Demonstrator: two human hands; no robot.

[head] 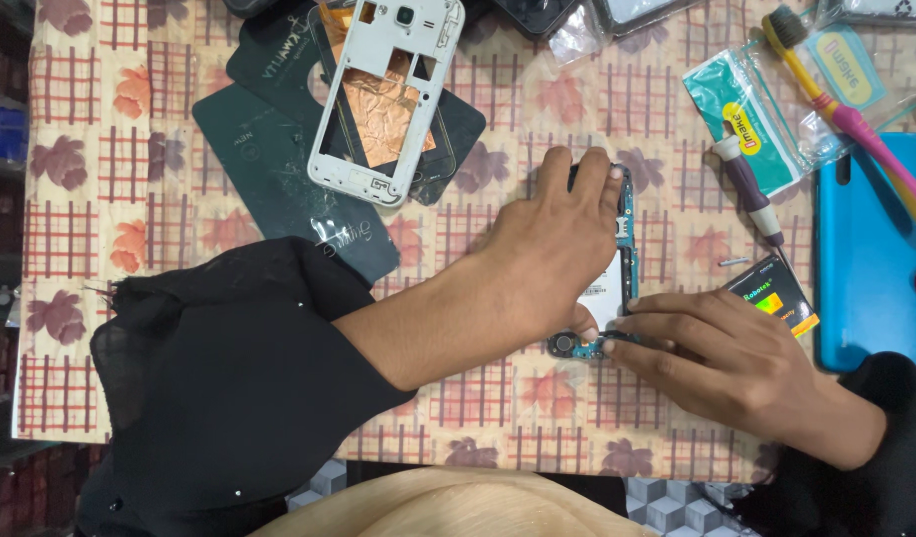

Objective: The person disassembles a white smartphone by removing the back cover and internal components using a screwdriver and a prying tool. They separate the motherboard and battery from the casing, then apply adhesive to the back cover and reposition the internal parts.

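A dismantled phone body (pixel 620 261) with a bare teal circuit board lies on the patterned tablecloth (pixel 100 199). My left hand (pixel 552 244) lies over it, fingers pressing its top end and thumb at its lower end, holding it flat. My right hand (pixel 717 353) pinches a small dark part or tool at the phone's lower edge (pixel 577 346); what exactly it grips is hidden by the fingers. Both arms wear black sleeves.
A white phone frame (pixel 383 94) with copper foil rests on dark back covers (pixel 269 174) at top left. To the right lie a screwdriver (pixel 748 189), a phone battery (pixel 776 296), a blue phone cover (pixel 869 249), a pink-and-yellow toothbrush (pixel 846 114) and plastic packets (pixel 746 119).
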